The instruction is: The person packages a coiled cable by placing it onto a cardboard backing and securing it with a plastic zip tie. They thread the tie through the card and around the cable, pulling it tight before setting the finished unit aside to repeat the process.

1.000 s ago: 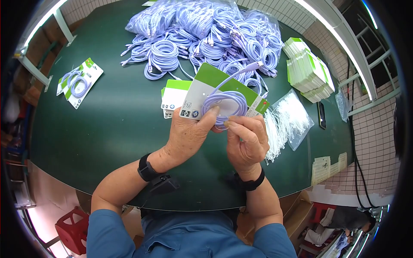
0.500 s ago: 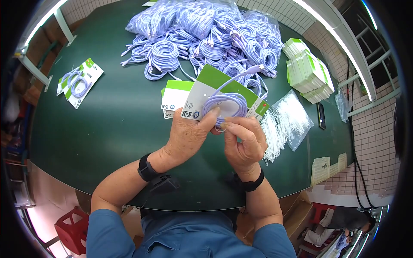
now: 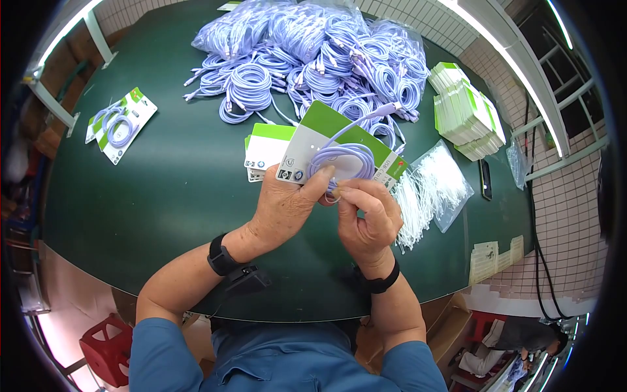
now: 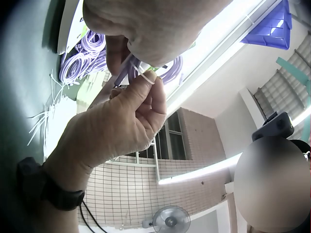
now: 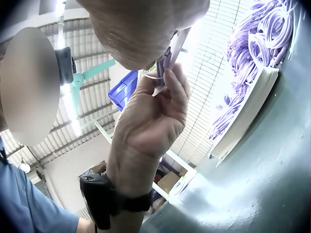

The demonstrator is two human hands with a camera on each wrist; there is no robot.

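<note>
In the head view my left hand (image 3: 282, 204) grips a green and white card (image 3: 316, 121) with a coiled lilac cable (image 3: 371, 157) against its face, the thumb over the coil's lower left. One cable end, with its plug (image 3: 386, 109), sticks out past the card's upper edge. At the coil's bottom my right hand (image 3: 371, 222) pinches a thin white tie (image 3: 332, 200), which forms a small loop there. In the left wrist view the tie (image 4: 145, 77) runs between the right thumb and forefinger. How it passes behind the card is hidden.
A large heap of lilac cables (image 3: 251, 85) covers the table's back. Stacked cards (image 3: 464, 121), a bag of white ties (image 3: 436, 186) and a phone (image 3: 485, 179) lie at the right. Carded cables (image 3: 124, 127) lie left; more cards (image 3: 268, 145) sit behind the left hand.
My right hand has shifted slightly left and down, and the white loop shows below the coil. The card has tilted slightly; my left hand keeps its hold.
</note>
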